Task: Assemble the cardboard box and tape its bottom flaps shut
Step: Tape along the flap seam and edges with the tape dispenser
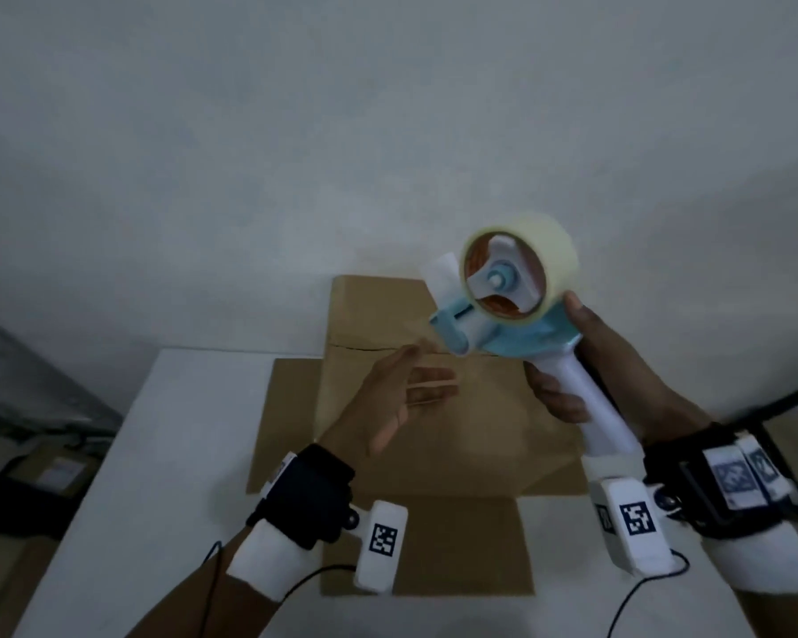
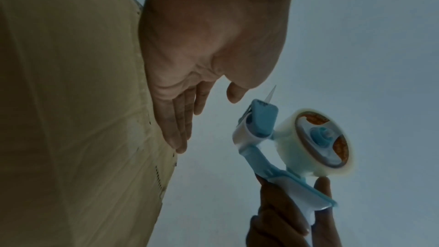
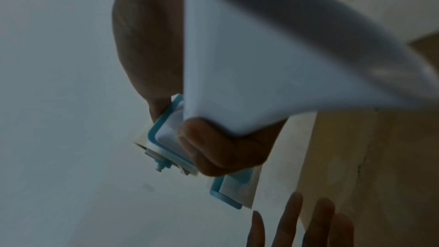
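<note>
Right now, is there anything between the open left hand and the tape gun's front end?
Nothing. In the left wrist view, only bare wall shows between the left hand and the tape gun. The head view agrees: a small gap, above the cardboard box.

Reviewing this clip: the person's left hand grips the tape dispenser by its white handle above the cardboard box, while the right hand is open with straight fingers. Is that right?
No, the hands are swapped. In the head view the right hand grips the tape dispenser by its white handle above the cardboard box, while the left hand is open with straight fingers.
</note>
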